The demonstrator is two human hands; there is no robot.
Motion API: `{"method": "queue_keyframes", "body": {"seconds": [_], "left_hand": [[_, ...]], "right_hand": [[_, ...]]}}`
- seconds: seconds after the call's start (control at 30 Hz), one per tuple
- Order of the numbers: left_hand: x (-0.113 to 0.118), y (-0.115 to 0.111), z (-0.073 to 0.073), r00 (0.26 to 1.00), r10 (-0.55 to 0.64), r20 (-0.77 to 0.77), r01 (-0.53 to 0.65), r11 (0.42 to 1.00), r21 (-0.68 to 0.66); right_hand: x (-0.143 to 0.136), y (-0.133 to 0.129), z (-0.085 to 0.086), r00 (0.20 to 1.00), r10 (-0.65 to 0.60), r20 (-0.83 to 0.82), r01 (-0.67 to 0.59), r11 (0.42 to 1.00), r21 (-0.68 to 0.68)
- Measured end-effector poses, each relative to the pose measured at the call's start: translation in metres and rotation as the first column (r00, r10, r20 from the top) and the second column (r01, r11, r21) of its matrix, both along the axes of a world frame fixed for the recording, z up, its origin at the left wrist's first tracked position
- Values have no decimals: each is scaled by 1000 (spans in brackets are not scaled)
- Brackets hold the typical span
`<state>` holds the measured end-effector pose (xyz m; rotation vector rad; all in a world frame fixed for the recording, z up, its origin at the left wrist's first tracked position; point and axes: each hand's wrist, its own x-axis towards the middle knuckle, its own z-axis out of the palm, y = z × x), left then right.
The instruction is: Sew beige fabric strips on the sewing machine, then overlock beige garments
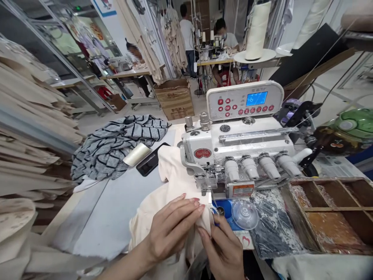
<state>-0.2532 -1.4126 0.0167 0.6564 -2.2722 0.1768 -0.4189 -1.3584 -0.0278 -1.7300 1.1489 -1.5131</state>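
Note:
Cream fabric [151, 208] lies across the table and runs under the presser foot area of a white overlock sewing machine [247, 140]. My left hand [175, 225] rests on this fabric just in front of the foot, fingers stretched out and lying close together; its thumb is hidden. Close beside it, my right hand [223, 243] pinches the fabric's edge between thumb and fingers. Loose white threads show near the right fingertips. The needle area [206, 181] is partly covered by a clear guard.
Left of the machine lie a black phone [153, 159], a thread cone [136, 154] and striped grey cloth [113, 144]. At right are a clear round plastic piece [245, 214] and a divided wooden tray [329, 210]. A cardboard box [175, 99] and several people are beyond.

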Motion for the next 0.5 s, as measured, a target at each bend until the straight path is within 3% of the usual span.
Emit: {"method": "queue_keyframes", "body": {"seconds": [0.23, 0.37, 0.43, 0.5], "left_hand": [[-9, 10, 12, 997, 55, 53, -61, 992, 106], [-9, -7, 23, 996, 70, 61, -82, 974, 213], [0, -19, 21, 999, 45, 28, -51, 960, 277], [13, -19, 7, 994, 91, -55, -66, 936, 346]], "right_hand": [[-3, 9, -5, 992, 22, 123, -44, 983, 179], [-2, 1, 1, 993, -10, 114, -12, 983, 186], [-3, -6, 8, 995, -7, 101, -11, 985, 170], [-5, -11, 12, 995, -11, 102, -5, 988, 157]]}}
